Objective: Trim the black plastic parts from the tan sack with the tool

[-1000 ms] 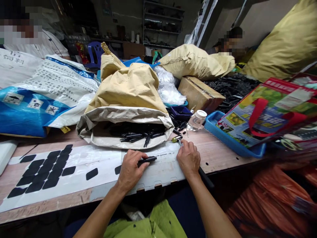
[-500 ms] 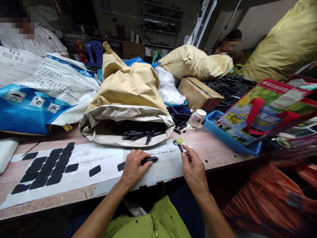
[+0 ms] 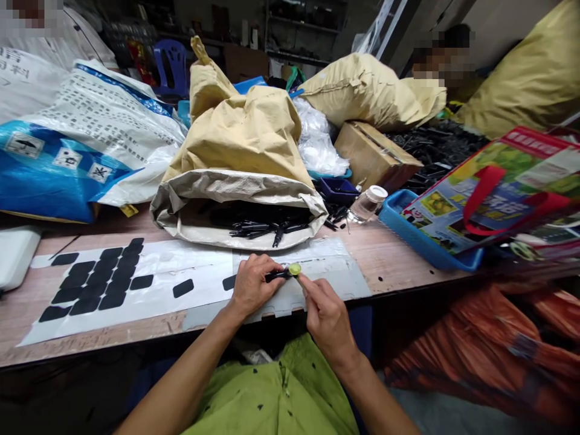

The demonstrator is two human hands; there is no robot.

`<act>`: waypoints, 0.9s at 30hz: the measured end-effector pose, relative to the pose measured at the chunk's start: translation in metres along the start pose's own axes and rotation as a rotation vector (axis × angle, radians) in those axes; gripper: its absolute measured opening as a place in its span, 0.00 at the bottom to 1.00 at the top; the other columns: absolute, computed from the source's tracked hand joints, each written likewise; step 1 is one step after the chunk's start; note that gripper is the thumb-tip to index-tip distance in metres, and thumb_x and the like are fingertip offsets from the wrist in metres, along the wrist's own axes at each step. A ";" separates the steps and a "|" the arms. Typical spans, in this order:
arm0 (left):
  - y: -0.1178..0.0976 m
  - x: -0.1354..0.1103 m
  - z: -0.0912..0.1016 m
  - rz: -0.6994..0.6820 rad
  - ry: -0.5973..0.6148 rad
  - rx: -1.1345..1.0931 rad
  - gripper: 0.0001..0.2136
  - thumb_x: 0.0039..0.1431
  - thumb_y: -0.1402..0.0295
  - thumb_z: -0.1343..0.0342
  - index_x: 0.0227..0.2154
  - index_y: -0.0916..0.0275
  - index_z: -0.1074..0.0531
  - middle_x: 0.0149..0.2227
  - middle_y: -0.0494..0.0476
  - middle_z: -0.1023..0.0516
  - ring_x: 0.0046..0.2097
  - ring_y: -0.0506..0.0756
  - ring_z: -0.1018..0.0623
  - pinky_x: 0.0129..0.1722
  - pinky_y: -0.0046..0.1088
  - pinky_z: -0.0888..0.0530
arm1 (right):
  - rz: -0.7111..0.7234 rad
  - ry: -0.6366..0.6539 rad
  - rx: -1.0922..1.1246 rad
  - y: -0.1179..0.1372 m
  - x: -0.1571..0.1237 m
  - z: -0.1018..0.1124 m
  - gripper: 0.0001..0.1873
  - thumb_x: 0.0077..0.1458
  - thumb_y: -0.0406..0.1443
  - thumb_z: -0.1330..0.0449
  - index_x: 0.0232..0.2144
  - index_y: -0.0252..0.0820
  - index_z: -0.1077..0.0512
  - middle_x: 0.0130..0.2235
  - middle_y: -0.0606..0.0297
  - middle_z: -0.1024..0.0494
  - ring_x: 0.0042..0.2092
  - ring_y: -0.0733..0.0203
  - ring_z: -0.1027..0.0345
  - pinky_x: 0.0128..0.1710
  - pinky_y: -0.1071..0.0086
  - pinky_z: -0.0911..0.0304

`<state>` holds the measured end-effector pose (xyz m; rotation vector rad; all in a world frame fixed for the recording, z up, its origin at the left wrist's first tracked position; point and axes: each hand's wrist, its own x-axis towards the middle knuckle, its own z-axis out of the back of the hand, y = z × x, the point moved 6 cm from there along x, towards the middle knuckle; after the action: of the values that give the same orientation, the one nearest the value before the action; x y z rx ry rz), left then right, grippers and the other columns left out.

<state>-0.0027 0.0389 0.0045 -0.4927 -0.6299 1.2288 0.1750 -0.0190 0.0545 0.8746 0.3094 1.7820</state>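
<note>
My left hand (image 3: 252, 286) is closed around a slim black plastic tube (image 3: 278, 276), just above the grey board (image 3: 338, 284) at the table's front. In my right hand (image 3: 328, 311) is a small tool (image 3: 295, 269) with a round yellow-green end, pinched between thumb and fingers. That end is at the tube's right tip; whether they touch I cannot tell. Most of the tool's handle is hidden by my fingers. Behind my hands lies an open sack (image 3: 240, 175) with several black plastic pieces (image 3: 258, 228) in its mouth.
Rounded black patches (image 3: 183, 288) lie on a white sheet (image 3: 158, 308) at left. A clear jar (image 3: 367, 204) and a blue basket (image 3: 426, 241) holding a printed bag (image 3: 489, 187) stand at right. A blue-white sack (image 3: 49, 163) lies at left. Two people are beyond the table.
My right hand has moved left with the tool, bringing its yellow-green end to the tube's tip. My left hand still grips the tube. The camera view has shifted slightly.
</note>
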 end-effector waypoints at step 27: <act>0.002 0.001 0.001 0.034 0.012 0.011 0.10 0.59 0.63 0.34 0.44 0.52 0.19 0.40 0.52 0.21 0.45 0.58 0.27 0.45 0.38 0.36 | -0.137 -0.098 0.100 -0.012 -0.003 0.011 0.18 0.69 0.34 0.46 0.56 0.44 0.24 0.49 0.57 0.19 0.51 0.58 0.25 0.53 0.66 0.30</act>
<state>-0.0045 0.0404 0.0036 -0.5034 -0.6066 1.2595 0.1919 -0.0186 0.0538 0.9848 0.3888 1.6032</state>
